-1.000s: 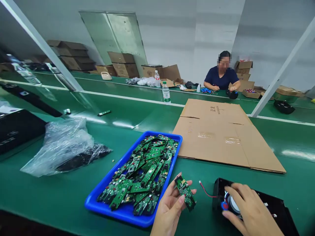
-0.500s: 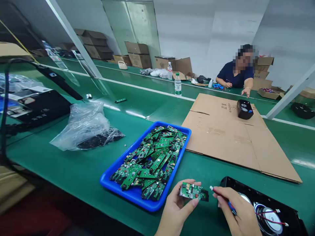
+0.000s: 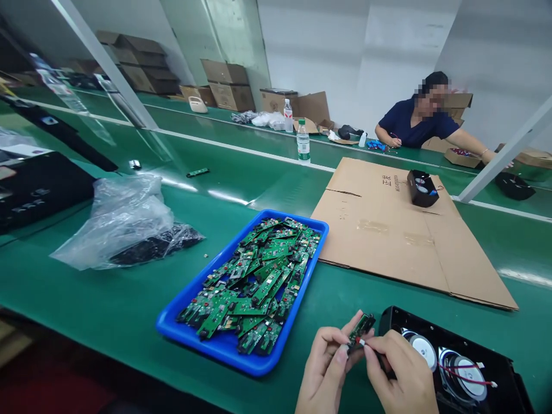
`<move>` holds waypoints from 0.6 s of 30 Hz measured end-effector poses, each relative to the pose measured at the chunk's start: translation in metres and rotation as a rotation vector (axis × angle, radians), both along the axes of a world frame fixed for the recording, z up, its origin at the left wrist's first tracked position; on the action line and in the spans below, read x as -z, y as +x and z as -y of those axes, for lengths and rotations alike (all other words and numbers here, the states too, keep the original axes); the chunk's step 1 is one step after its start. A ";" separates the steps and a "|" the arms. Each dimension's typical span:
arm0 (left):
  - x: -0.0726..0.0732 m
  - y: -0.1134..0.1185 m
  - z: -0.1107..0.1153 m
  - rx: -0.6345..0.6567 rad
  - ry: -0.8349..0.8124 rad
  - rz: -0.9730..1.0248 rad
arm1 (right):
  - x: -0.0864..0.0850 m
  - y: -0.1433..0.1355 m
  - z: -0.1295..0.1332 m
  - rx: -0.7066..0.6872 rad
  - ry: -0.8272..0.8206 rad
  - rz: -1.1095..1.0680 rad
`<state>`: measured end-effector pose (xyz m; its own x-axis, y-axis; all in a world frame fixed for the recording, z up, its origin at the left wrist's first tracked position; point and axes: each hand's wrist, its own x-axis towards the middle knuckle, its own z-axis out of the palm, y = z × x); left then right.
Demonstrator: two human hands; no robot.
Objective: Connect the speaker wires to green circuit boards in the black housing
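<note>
My left hand clamps a board by its edges, beside the speaker case; my right hand pinches a plug against it. Board: light, stiff, likely fragile; edges seem safest. Tray lies left.

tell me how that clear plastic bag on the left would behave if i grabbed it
The plastic bag looks thin and crumpled, so it would probably flop and crinkle. Dark parts lie inside at one end, so it would likely sag and they might slide around.
</note>
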<state>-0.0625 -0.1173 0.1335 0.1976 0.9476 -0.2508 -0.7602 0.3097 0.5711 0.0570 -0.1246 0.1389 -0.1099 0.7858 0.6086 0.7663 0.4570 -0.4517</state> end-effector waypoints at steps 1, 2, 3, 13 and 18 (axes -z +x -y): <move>0.002 0.001 0.001 0.007 -0.002 0.011 | 0.000 0.000 0.000 0.008 0.013 0.006; 0.003 0.001 0.002 0.015 -0.005 0.013 | 0.000 -0.001 0.001 0.015 0.026 0.012; 0.005 0.002 0.002 0.023 -0.007 0.008 | 0.001 -0.001 0.001 0.022 0.040 0.017; 0.000 0.006 0.004 0.031 0.009 -0.023 | 0.007 -0.007 0.000 0.061 0.166 -0.056; -0.001 0.008 0.005 0.012 -0.004 -0.058 | 0.000 -0.005 -0.002 0.008 0.201 0.021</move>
